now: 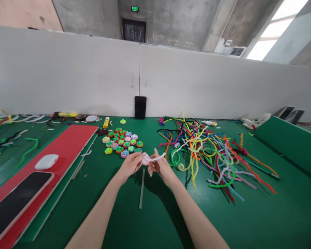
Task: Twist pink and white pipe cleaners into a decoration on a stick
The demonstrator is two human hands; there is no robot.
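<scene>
My left hand (131,166) pinches a small pink-and-white coil (145,159) of fuzzy pipe cleaner between thumb and fingers. From the coil a white pipe cleaner (158,158) runs out to the right. It passes through my right hand (160,167), whose fingers are curled around it with the thumb raised; its free end sticks out beyond the hand. Just below the hands, a thin pale strip (142,190) lies on the green table. Several finished-looking coiled flowers (126,144) in many colours sit in a cluster beyond my left hand.
On the right spreads a tangled heap of coloured pipe cleaners (197,141). A red board (64,148) at left bears a phone (20,204) and a white case (46,161). At the back are a glue stick (106,122), an upright black phone (140,107) and a grey partition (93,76).
</scene>
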